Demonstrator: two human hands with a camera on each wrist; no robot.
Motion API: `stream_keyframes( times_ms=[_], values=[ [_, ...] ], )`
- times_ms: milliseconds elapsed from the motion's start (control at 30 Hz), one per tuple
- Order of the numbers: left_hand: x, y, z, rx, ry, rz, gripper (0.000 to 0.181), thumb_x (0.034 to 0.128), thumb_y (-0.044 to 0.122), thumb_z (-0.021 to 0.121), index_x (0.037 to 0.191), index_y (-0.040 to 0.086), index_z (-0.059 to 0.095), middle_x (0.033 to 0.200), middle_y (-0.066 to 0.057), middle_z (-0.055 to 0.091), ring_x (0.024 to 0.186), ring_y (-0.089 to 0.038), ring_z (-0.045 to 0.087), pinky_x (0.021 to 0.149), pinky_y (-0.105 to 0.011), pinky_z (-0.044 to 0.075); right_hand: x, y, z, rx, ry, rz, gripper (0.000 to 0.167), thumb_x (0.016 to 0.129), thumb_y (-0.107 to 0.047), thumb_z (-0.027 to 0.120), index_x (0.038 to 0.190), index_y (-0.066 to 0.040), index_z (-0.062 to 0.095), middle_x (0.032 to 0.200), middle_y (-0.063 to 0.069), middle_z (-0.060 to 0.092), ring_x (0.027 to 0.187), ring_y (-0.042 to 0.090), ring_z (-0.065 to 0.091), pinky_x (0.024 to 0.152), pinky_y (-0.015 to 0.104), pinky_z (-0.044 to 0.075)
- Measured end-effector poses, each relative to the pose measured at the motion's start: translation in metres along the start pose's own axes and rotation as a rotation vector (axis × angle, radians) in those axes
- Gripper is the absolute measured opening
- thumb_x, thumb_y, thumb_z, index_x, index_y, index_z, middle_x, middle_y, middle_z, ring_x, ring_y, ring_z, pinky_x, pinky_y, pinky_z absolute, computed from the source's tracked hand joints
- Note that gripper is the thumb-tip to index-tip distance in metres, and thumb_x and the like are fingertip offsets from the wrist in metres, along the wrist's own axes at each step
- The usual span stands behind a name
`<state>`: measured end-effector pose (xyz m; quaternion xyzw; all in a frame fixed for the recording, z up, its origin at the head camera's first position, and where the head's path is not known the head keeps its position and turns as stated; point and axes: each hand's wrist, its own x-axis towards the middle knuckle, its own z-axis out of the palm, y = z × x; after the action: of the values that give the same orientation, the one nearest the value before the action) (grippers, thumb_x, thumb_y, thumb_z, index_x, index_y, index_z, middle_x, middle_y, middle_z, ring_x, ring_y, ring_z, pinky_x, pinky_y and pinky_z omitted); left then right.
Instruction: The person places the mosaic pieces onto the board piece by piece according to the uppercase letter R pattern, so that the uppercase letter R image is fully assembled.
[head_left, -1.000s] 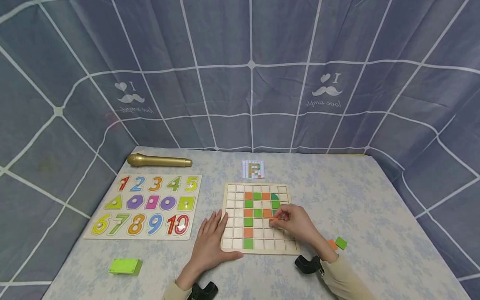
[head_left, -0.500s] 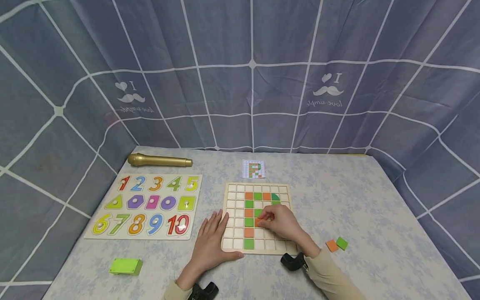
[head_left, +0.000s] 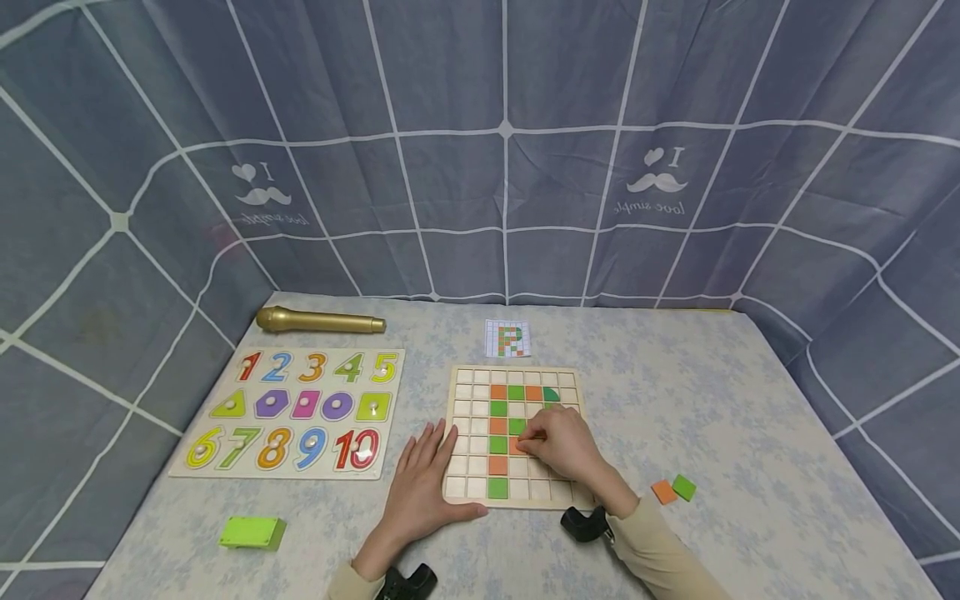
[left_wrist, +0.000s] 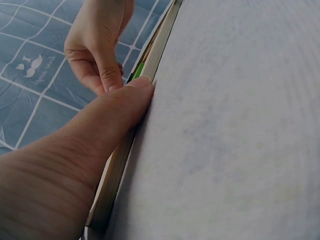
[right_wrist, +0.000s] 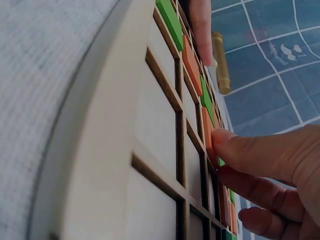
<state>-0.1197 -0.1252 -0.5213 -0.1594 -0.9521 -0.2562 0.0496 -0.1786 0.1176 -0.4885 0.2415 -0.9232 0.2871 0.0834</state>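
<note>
A wooden grid board (head_left: pixel 467 467) lies on the table, with several green and orange square tiles and a dark green rounded tile in its cells. My left hand (head_left: pixel 420 492) rests at the board's near left corner, fingers spread. In the left wrist view its thumb (left_wrist: pixel 125 102) lies along the wooden edge. My right hand (head_left: pixel 566 446) pinches an orange square tile (head_left: pixel 514 446) at a cell right of the left tile column. Close up, the right thumb (right_wrist: pixel 235 147) touches that orange tile (right_wrist: pixel 208 129); the fingers partly cover it.
A small pattern card (head_left: pixel 507 339) lies beyond the board. To the right are a loose orange tile (head_left: pixel 663 492) and a green tile (head_left: pixel 684 487). On the left lie a number-and-shape puzzle (head_left: pixel 292 385), a gold microphone (head_left: pixel 322 321) and a lime green block (head_left: pixel 251 533).
My right hand has moved left across the board with the orange tile, bringing it down at a cell beside the left column. It has barely moved over the last half second. The left hand stays put.
</note>
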Motion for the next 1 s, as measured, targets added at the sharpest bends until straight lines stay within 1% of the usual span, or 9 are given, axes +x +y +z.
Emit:
stream_keyframes(
  times_ms=[100,200,333,433,600,700,767,867,1000],
  values=[
    [0.0,-0.001,0.001,0.006,0.011,0.006,0.115,0.0607,0.071,0.072,0.146,0.003,0.036,0.151,-0.017,0.028,0.141,-0.033,0.017,0.112,-0.049,0.01,0.0,0.0,-0.001,-0.023,0.004,-0.03,0.011,0.074,-0.02,0.082,0.067,-0.024,0.074,0.067,-0.014,0.06,0.066,0.009,0.051,0.067,0.031,0.041],
    [0.001,-0.002,0.002,0.009,0.027,0.015,0.115,0.0605,0.071,0.072,0.146,0.003,0.036,0.151,-0.017,0.028,0.14,-0.034,0.018,0.111,-0.049,0.011,-0.001,-0.001,-0.002,-0.033,0.006,-0.066,0.009,0.073,-0.017,0.083,0.069,-0.021,0.076,0.068,-0.012,0.062,0.066,0.01,0.052,0.065,0.031,0.041],
    [0.001,-0.002,0.002,0.005,0.041,0.028,0.116,0.0601,0.072,0.072,0.146,0.002,0.036,0.15,-0.018,0.029,0.139,-0.035,0.019,0.111,-0.05,0.012,-0.003,-0.001,-0.003,-0.023,-0.002,-0.112,0.005,0.073,-0.015,0.083,0.074,-0.016,0.078,0.072,-0.008,0.066,0.069,0.013,0.054,0.064,0.03,0.043],
    [0.001,-0.002,0.002,0.005,0.041,0.031,0.117,0.06,0.073,0.071,0.146,0.002,0.036,0.15,-0.018,0.029,0.139,-0.035,0.02,0.111,-0.05,0.013,-0.006,0.0,-0.004,-0.02,-0.021,-0.14,0.007,0.074,-0.015,0.081,0.081,-0.014,0.078,0.078,-0.006,0.067,0.073,0.013,0.055,0.066,0.03,0.044],
    [0.001,-0.003,0.002,0.011,0.03,0.024,0.117,0.0601,0.074,0.07,0.146,0.002,0.036,0.151,-0.018,0.029,0.14,-0.035,0.019,0.111,-0.05,0.012,-0.013,0.002,-0.007,-0.031,-0.088,-0.16,0.017,0.078,-0.018,0.079,0.094,-0.013,0.077,0.095,-0.003,0.066,0.085,0.016,0.054,0.07,0.034,0.043],
    [0.001,-0.002,0.002,0.011,0.022,0.013,0.116,0.06,0.073,0.071,0.146,0.002,0.036,0.151,-0.017,0.028,0.14,-0.034,0.018,0.111,-0.049,0.011,-0.016,0.003,-0.009,-0.008,-0.123,-0.157,0.023,0.08,-0.019,0.077,0.101,-0.011,0.076,0.102,-0.001,0.064,0.092,0.017,0.053,0.072,0.037,0.042],
    [0.001,-0.002,0.002,0.008,0.014,0.005,0.116,0.0601,0.072,0.072,0.146,0.003,0.036,0.151,-0.017,0.028,0.14,-0.033,0.017,0.112,-0.049,0.01,-0.018,0.004,-0.009,0.015,-0.127,-0.146,0.024,0.082,-0.02,0.076,0.103,-0.011,0.075,0.103,-0.002,0.064,0.093,0.017,0.054,0.073,0.036,0.043],
    [0.001,-0.001,0.001,0.003,0.003,0.001,0.116,0.0607,0.071,0.072,0.146,0.003,0.035,0.151,-0.017,0.027,0.141,-0.033,0.016,0.112,-0.049,0.01,-0.021,0.009,-0.009,0.08,-0.1,-0.108,0.02,0.084,-0.019,0.074,0.103,-0.011,0.075,0.102,-0.004,0.065,0.092,0.015,0.054,0.072,0.033,0.045],
    [0.001,-0.001,0.001,-0.002,-0.003,-0.001,0.116,0.0606,0.071,0.072,0.147,0.003,0.035,0.151,-0.017,0.027,0.141,-0.033,0.015,0.112,-0.049,0.009,-0.027,0.016,-0.013,0.165,-0.011,-0.066,0.016,0.085,-0.018,0.073,0.099,-0.013,0.075,0.096,-0.007,0.066,0.087,0.012,0.055,0.072,0.031,0.048]
  ],
)
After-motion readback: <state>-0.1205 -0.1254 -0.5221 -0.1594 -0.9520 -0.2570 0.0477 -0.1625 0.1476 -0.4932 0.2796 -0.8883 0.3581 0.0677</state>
